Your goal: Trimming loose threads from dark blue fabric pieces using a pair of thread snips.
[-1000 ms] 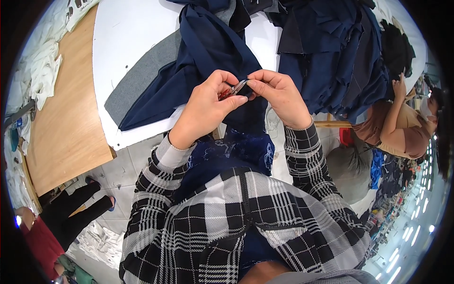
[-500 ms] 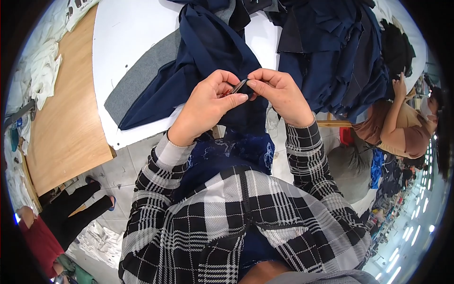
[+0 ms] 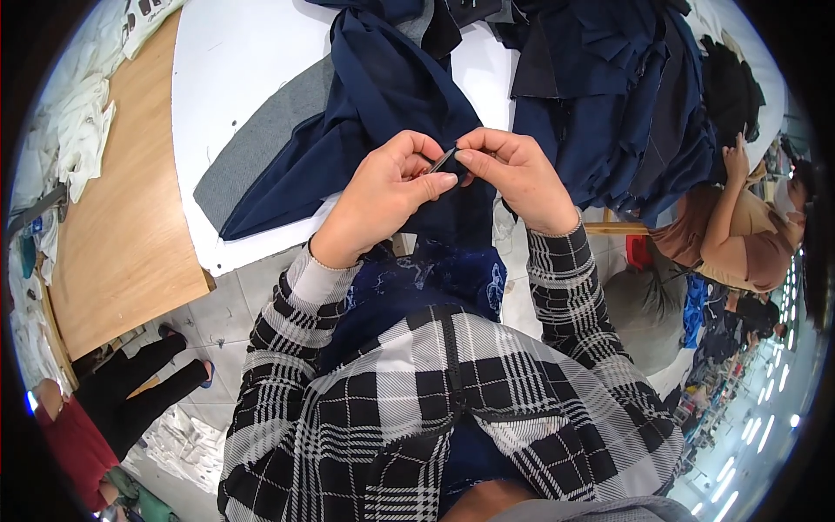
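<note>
1. Snips [image 3: 444,161] between both hands, over the navy cloth [image 3: 383,96] at the white desk [image 3: 235,70], long axis slanting, blades pointing away and rightward
2. Left hand [image 3: 378,196]: fingers closed round them
3. Right hand [image 3: 526,178]: fingers pinching navy cloth beside the blade tips

Navy, solid navy, swept over the draped fabric [image 3: 400,91] at twelve o'clock, and at ten, flecked grey on the curved cloth panel [image 3: 265,135]! Silver-grey marked the slim blade [image 3: 445,159] just past twelve. Bold black-and-white plaid filled the jacket [image 3: 365,418] at six, light wood-brown the board [image 3: 126,191] at nine, plain maroon the co-worker's shirt [image 3: 83,426] at eight, vivid blue the hanging cloth [image 3: 693,300] at three.
</note>
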Demonstrator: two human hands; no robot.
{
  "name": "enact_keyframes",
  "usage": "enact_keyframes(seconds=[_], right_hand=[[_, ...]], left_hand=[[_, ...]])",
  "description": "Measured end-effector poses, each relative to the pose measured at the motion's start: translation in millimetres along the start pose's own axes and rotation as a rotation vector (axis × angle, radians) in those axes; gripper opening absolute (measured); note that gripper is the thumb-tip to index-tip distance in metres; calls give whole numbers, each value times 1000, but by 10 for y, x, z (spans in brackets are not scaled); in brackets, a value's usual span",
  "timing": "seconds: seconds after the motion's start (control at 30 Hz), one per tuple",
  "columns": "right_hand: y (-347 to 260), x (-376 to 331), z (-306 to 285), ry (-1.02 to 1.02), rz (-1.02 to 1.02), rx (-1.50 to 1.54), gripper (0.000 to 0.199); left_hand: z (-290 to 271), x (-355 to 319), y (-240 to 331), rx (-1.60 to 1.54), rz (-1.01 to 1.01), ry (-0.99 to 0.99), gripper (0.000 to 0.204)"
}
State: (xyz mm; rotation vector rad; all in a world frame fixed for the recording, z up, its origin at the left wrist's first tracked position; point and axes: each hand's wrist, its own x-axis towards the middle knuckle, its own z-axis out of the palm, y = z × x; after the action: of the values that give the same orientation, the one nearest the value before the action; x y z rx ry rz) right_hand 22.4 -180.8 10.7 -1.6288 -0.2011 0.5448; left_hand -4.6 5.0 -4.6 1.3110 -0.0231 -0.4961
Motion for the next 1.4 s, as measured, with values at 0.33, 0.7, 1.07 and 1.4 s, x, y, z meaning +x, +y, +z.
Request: enact_keyframes(seconds=[0.33,0.7,1.07,1.4], right_hand=[[3,-17,-6,-56,-48,23,14],[43,-27,-4,-4,-148,-154,9],[-5,-57,-25,-52,-48,55,6],[56,-49,-3,-42,-19,99,12]], left_hand=[[-91,-14,107,82,101,128,33],[-95,65,5,67,9,35,12],[-92,40,8,1,-23,1,11],[-92,42,0,-78,-53,37,12]])
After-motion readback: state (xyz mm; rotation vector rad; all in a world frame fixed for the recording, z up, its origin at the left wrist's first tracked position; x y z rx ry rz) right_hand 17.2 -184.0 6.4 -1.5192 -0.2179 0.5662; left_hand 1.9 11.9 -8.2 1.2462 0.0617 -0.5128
